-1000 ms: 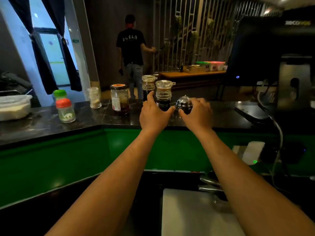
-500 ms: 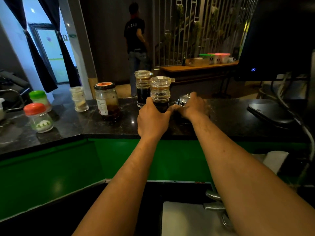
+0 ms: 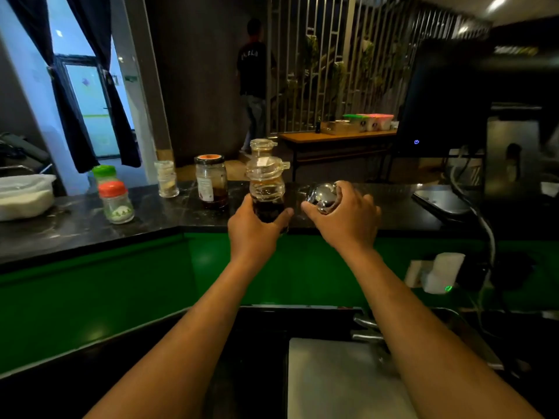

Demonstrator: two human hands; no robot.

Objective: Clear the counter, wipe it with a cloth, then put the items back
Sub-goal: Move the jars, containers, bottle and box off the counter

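Clearing stage, by the look of it: the dark worktop is not yet emptied and no cloth is in view. Left hand grips the base of a clear sauce dispenser with dark liquid in its lower part, fingers and thumb wrapped round it near the front edge; whether it is lifted or resting cannot be told. Right hand has its grip curled over a shiny metal pot, just right of the dispenser. A second dispenser stands behind the first. Further left, well apart from the hands: a brown-stained jar with an orange lid, a small clear glass, two shakers with a red cap and a green cap, and a white tub at the far edge. To do this step well, I judge: keep the dispenser upright, since its spout lid looks loose-fitting and the sauce would stain; lift straight up rather than drag; hold the metal pot firmly, its polished surface likely slippery. Set both down off the wiping area, clear of the cables at right.
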